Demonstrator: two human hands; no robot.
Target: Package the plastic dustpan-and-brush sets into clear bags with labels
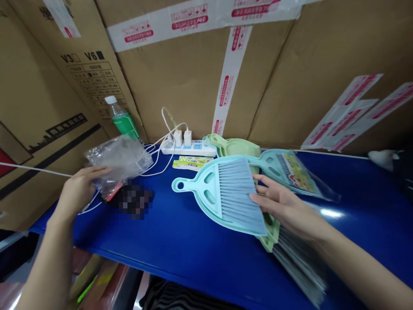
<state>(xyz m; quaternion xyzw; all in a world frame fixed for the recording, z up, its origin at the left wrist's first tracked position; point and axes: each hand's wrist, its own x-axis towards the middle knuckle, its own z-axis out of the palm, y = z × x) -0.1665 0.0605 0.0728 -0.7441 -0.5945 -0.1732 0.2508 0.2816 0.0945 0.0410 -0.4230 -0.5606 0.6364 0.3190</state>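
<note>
My right hand [277,199] grips a light-blue hand brush [238,189] by its bristle end, thumb and fingers around the edge. Under the brush lies a matching light-blue dustpan [206,212], its looped handle pointing left. Partly beneath them is a green hand brush [274,236] with grey bristles toward the front right. On the left, my left hand [79,188] pinches the near edge of a crumpled clear plastic bag [121,157]; some fingertips are hidden by it. Behind the brush stand a pale green dustpan [243,148] and a bagged blue brush-and-dustpan set [290,172].
A white power strip [193,147] with plugged chargers and loose white cables sits against the cardboard boxes [180,77]. Beside it are a green-labelled bottle [124,122] and yellow-green packets [192,162]. A blurred-out dark item [134,200] lies on the blue table [161,241].
</note>
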